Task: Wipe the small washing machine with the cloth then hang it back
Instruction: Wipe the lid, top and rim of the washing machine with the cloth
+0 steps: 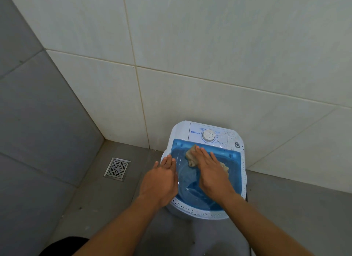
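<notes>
Hands both lie flat, as I read the feed. The right hand point(211, 174) has straight fingers close together and presses the beige cloth point(191, 156) onto the blue see-through lid point(192, 196). The cloth is bunched; it shows ahead of the fingertips and again at the hand's right side. The left hand point(162, 179), fingers straight and together, thumb apart, rests on the lid's left edge. Both are on top of the small washing machine point(182, 130), a white unit on the grey floor point(99, 204) against the pale tiled wall point(209, 46). I note droplets over its white rim. Behind the lid, its panel carries a round dial point(208, 135) and a small button point(237, 144). A metal floor drain point(117, 169) lies left of the machine.
</notes>
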Demonstrator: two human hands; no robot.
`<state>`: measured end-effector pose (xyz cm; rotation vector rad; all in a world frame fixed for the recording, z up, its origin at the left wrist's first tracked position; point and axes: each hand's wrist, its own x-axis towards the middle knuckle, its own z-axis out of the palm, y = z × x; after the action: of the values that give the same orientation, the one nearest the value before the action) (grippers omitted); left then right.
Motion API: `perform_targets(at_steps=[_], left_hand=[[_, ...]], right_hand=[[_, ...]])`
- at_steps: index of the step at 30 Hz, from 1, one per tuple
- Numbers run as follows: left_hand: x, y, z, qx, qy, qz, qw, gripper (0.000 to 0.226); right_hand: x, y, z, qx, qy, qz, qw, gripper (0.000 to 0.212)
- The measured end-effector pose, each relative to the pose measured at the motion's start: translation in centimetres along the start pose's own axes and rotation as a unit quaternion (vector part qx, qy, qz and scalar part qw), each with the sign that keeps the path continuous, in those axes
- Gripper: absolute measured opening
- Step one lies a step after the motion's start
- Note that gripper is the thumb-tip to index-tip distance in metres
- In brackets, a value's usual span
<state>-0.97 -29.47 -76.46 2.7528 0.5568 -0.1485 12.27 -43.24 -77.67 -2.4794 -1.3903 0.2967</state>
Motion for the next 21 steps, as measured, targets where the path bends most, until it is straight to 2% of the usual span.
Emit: perform_targets(at_steps=[2, 5, 9, 11, 13, 17, 21], left_hand=[[0.0, 0.0, 0.1, -0.002, -0.001, -0.003, 1.000, 0.055], [0.0, 0.0, 0.2, -0.003, 0.004, -0.006, 1.000, 0.054], [0.1, 0.0, 0.1, 0.004, 0.012, -0.013, 1.000, 0.055], [0.1, 0.0, 0.2, 0.005, 0.009, -0.012, 1.000, 0.056], [0.1, -0.1, 0.2, 0.007, 0.005, -0.009, 1.000, 0.057], [0.0, -0.2, -0.1, 0.012, -0.003, 0.001, 1.000, 0.056], [0.0, -0.2, -0.2, 0.009, -0.001, -0.005, 1.000, 0.056]], right_hand=[[1.2, -1.0, 0.5, 0.004, 0.016, 0.020, 1.000, 0.086], [4.1, -2.2, 0.2, -0.004, 0.000, -0.013, 1.000, 0.081], [7.6, -3.4, -0.9, -0.022, -0.076, -0.100, 0.992, 0.068], [8.7, -3.3, -1.7, -0.053, -0.119, -0.137, 0.982, 0.069], [9.9, -3.1, -2.5, -0.076, -0.125, -0.139, 0.979, 0.072], [11.5, -3.4, -2.9, -0.105, -0.079, -0.117, 0.984, 0.066], [10.3, -3.4, -2.6, -0.069, -0.126, -0.139, 0.980, 0.067]])
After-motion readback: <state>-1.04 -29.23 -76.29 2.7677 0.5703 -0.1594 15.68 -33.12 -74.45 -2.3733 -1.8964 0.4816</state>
